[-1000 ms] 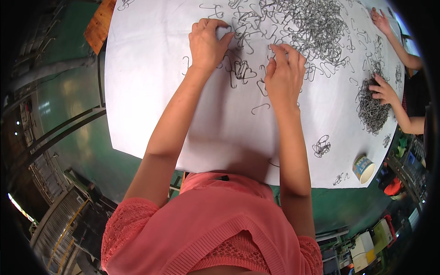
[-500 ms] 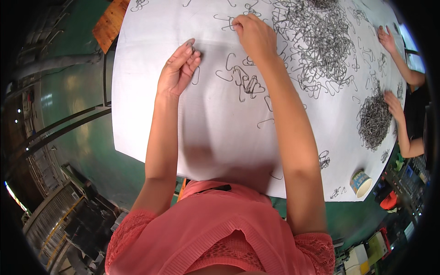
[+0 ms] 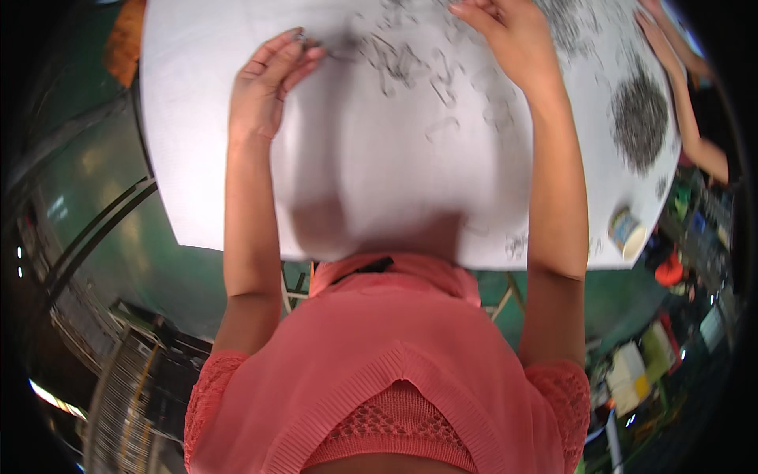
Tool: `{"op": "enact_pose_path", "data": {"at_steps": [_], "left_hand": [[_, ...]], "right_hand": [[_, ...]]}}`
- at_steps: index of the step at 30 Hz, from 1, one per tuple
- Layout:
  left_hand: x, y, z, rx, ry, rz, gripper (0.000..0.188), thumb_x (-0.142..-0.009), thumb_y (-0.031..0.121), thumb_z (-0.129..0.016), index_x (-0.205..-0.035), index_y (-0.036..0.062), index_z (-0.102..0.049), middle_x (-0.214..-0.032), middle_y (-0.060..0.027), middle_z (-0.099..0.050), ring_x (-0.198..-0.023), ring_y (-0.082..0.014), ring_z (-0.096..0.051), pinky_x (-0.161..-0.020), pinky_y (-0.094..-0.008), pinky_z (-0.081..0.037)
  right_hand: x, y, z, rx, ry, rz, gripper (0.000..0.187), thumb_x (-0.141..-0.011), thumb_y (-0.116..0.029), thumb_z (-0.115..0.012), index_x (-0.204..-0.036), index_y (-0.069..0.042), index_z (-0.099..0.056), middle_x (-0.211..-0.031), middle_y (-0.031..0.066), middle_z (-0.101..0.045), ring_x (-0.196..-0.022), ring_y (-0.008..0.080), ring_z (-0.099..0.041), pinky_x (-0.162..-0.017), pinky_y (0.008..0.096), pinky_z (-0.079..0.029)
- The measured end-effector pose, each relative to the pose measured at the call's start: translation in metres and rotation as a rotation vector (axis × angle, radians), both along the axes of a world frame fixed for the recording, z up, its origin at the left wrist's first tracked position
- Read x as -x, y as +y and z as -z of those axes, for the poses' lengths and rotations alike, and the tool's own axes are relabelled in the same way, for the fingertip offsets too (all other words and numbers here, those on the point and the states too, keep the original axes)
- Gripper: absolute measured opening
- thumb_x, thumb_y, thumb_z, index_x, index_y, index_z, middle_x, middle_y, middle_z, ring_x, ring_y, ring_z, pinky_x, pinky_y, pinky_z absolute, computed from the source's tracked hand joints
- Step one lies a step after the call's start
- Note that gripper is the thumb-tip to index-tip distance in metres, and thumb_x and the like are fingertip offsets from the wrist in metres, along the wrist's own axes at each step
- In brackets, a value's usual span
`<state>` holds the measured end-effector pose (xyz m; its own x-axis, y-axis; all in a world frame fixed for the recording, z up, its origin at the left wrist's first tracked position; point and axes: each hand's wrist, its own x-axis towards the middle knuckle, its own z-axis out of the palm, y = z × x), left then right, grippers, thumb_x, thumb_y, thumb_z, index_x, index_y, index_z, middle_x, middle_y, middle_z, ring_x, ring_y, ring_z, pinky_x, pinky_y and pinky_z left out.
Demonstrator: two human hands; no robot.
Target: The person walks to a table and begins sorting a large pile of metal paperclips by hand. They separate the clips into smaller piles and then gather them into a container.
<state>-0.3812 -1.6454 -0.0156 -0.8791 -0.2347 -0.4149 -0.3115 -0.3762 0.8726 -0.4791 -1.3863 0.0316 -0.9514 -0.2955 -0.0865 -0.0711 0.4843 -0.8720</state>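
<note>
— How far along, judging by the desk [image 3: 395, 182]?
— Only partway, at a guess. Best to measure everything from the loose cluster of bent-wire hooks [image 3: 401, 67].
— Holding anything with the left hand [image 3: 264, 83]?
— Yes: pinching a small dark piece [image 3: 302, 36] at the fingertips, left of the cluster, with the grip closed. Probably a wire hook, but too blurred to be sure.
— And with the right hand [image 3: 513, 35]?
— Curled, to the upper right of the cluster, and cut off by the top of the view. Impossible to tell whether gripping anything.
— Anything set apart?
— Perhaps a small clump [image 3: 517, 246], to the right of the cluster and nearer the body. No telling whether finished with or merely lying there.
— And left?
— Plenty, apparently. Besides the cluster itself, a lone hook [image 3: 442, 128] just below and to the right, a large pile [image 3: 564, 28] farther right and partly out of view, and a dense dark heap [image 3: 639, 122] well beyond, far right of the cluster.
</note>
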Motion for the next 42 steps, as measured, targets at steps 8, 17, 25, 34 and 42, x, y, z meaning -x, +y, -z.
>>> {"op": "enact_pose_path", "data": {"at_steps": [8, 17, 25, 34, 42], "left_hand": [[-0.068, 0.066, 0.001, 0.005, -0.112, 0.481, 0.024, -0.085, 0.010, -0.064, -0.106, 0.0001, -0.062, -0.094, -0.0065, -0.064, -0.086, -0.0150, -0.063, -0.079, -0.0251, -0.051], [-0.110, 0.147, -0.001, 0.128, -0.037, 0.835, 0.019, -0.082, 0.008, -0.066, -0.101, 0.0036, -0.066, -0.091, -0.0016, -0.064, -0.079, -0.0088, -0.055, -0.071, -0.0235, -0.044], [-0.097, 0.188, 0.003, 0.810, 0.553, 0.786, 0.021, -0.082, 0.011, -0.067, -0.102, 0.0069, -0.066, -0.105, -0.0078, -0.065, -0.093, -0.0179, -0.061, -0.078, -0.0276, -0.048], [-0.070, 0.124, 0.008, 0.906, 0.526, 0.481, 0.020, -0.082, 0.005, -0.062, -0.102, 0.0076, -0.064, -0.108, -0.0075, -0.063, -0.097, -0.0223, -0.059, -0.080, -0.0326, -0.049], [-0.088, 0.092, 0.018, 1.118, 0.535, 0.294, 0.025, -0.081, 0.000, -0.061, -0.104, 0.0088, -0.064, -0.111, -0.0089, -0.061, -0.105, -0.0240, -0.054, -0.088, -0.0324, -0.043]], "right_hand": [[-0.219, 0.106, 0.006, -0.129, -0.386, 0.227, 0.011, -0.078, -0.007, -0.068, -0.088, -0.001, -0.066, -0.081, 0.0057, -0.066, -0.075, 0.0122, -0.059, -0.071, 0.0258, -0.047], [-0.275, 0.114, 0.012, -0.296, -0.120, 0.444, 0.018, -0.076, -0.007, -0.069, -0.093, -0.004, -0.065, -0.085, 0.0084, -0.063, -0.069, 0.0205, -0.059, -0.062, 0.0311, -0.047], [-0.289, 0.162, 0.001, -0.366, 0.006, 0.771, 0.017, -0.078, -0.005, -0.066, -0.095, -0.005, -0.066, -0.088, 0.0084, -0.065, -0.064, 0.0177, -0.059, -0.061, 0.0308, -0.047], [-0.304, 0.186, 0.014, -0.387, -0.010, 0.841, 0.016, -0.079, -0.007, -0.066, -0.095, -0.005, -0.067, -0.090, 0.0075, -0.065, -0.068, 0.0179, -0.060, -0.062, 0.0312, -0.047], [-0.280, 0.142, 0.024, -0.309, 0.069, 0.648, 0.012, -0.079, -0.009, -0.066, -0.090, -0.008, -0.066, -0.085, 0.0091, -0.062, -0.068, 0.0251, -0.060, -0.062, 0.0348, -0.048]]}}
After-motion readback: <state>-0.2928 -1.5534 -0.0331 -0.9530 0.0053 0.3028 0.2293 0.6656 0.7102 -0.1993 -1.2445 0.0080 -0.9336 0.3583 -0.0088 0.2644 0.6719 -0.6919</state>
